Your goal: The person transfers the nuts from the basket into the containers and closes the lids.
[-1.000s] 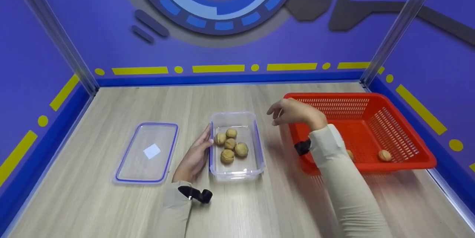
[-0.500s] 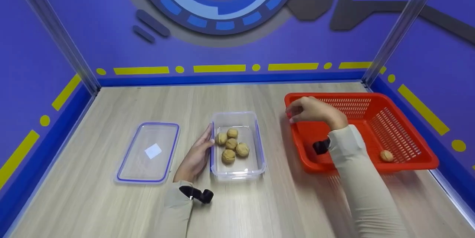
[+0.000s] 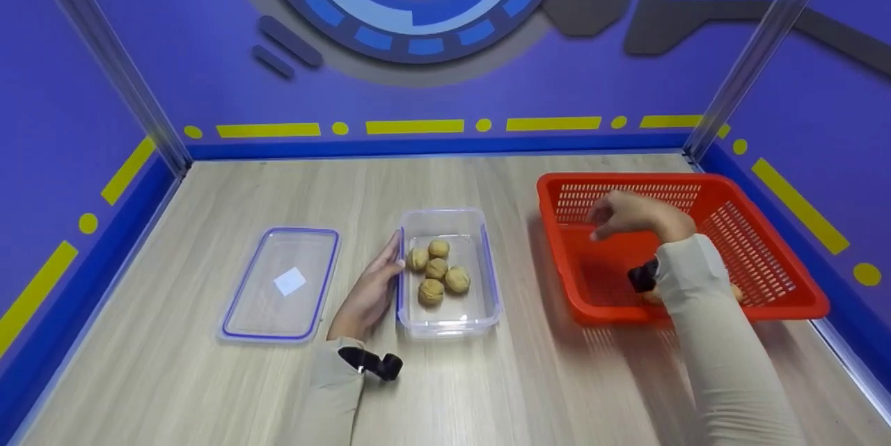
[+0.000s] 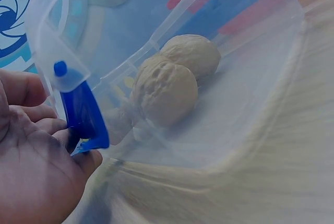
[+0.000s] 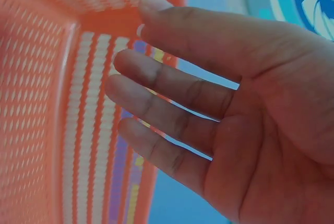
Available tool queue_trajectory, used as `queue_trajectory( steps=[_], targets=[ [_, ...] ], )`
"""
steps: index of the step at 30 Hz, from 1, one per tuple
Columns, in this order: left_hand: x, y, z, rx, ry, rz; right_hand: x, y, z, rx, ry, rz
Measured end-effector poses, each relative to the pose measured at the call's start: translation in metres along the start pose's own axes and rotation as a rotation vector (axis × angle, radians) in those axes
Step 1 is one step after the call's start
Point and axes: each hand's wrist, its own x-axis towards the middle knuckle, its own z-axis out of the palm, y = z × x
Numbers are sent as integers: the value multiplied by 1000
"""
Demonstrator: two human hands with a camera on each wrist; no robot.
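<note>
A clear plastic food container [image 3: 473, 321] with several walnuts [image 3: 431, 291] in it stands mid-table. My left hand [image 3: 365, 298] rests against its left side, thumb at the rim. In the left wrist view, its fingertips are beside and partly behind the container's blue latch [image 4: 83, 114]. My right hand [image 3: 630, 215] is over the red plastic basket [image 3: 562, 279], holding nothing. In the right wrist view its fingers are apart and loosely bent, with the basket's slotted wall behind them. Walnuts [image 3: 736, 292] lie near the basket's front side, partly hidden by my right forearm.
The container's lid [image 3: 257, 307], with a blue seal and a white square label [image 3: 289, 282], lies flat on the wooden table [image 3: 445, 397] to the left. Blue-purple panels [image 3: 431, 98] enclose the back and sides.
My right hand has moved right, from between the container and the basket, across the basket's left rim to above its inside. My left hand and the container stay in place.
</note>
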Motion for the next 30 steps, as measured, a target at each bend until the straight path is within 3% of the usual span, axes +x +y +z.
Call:
queue_trajectory(
  steps=[19, 26, 30],
  targets=[
    [-1, 2, 2, 9, -1, 6, -24, 45, 5, 102, -171, 286],
    [0, 2, 2, 3, 2, 4, -40, 41, 12, 390, -90, 519],
    [0, 2, 1, 9, 0, 3, -56, 30, 17, 561, -3, 591]
  ],
)
